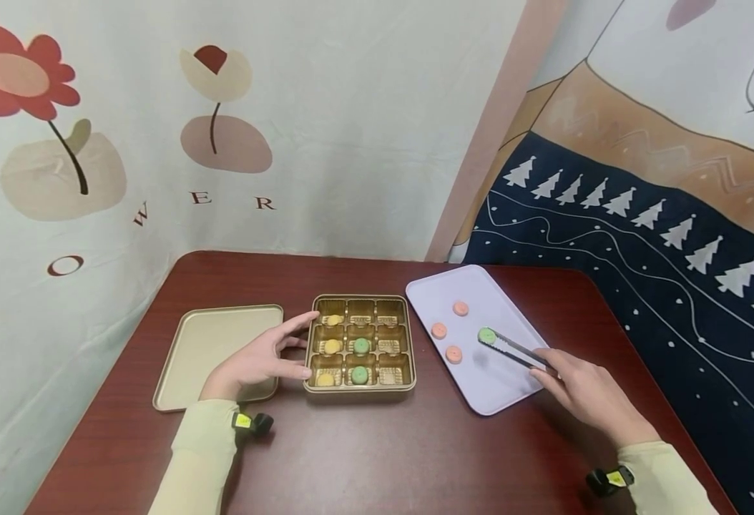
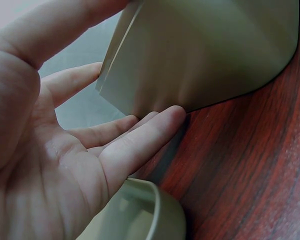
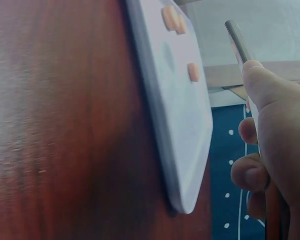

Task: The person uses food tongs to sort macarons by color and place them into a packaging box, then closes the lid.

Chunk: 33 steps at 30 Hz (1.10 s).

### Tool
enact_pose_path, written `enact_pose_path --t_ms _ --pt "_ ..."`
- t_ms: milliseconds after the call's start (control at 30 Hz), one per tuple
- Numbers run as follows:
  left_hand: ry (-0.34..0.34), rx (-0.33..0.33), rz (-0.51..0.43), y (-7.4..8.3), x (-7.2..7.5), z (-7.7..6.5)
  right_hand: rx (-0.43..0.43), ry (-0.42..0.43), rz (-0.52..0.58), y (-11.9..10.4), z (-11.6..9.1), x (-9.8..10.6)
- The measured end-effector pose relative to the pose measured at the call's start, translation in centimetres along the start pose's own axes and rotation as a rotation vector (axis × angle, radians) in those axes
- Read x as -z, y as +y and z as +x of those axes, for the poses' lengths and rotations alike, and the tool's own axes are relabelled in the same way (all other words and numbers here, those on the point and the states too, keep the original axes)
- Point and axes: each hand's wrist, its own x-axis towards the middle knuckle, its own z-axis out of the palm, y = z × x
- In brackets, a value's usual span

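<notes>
A gold box [image 1: 386, 395] with three rows of three compartments stands mid-table. Its left column holds three yellow round pieces [image 1: 333, 347]; the middle column has two green ones [image 1: 360, 346], at the middle and front. My left hand [image 1: 262, 360] touches the box's left side, thumb near the front corner and fingers farther back; in the left wrist view, straight fingers [image 2: 145, 137] lie along its wall. My right hand [image 1: 588, 393] grips dark metal tongs [image 1: 520, 347]. Between their tips is a green round piece [image 1: 487, 335], over the lilac tray [image 1: 486, 393].
Three pink round pieces [image 1: 453, 354] lie on the lilac tray. A shallow gold lid or tray [image 1: 206, 343] lies left of the box, partly under my left hand. Printed fabric [image 1: 351, 143] hangs behind the brown table [image 1: 377, 458] and on both sides.
</notes>
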Motion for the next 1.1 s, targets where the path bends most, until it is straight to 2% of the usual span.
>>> enact_pose_path --t_ms 167,633,867,1100 --pt "0.0 -0.001 -0.002 0.0 0.0 0.0 0.019 0.031 -0.017 -0.1 0.8 0.3" --pt "0.0 0.014 -0.019 -0.1 0.0 -0.2 0.044 0.0 0.051 -2.4 4.3 -0.4" --pt "-0.001 0.023 -0.032 0.0 -0.1 -0.2 0.155 0.017 0.075 -4.7 7.0 -1.4" --pt "-0.007 0.015 -0.007 0.0 0.0 -0.1 0.268 0.023 0.082 -6.9 10.1 -2.4"
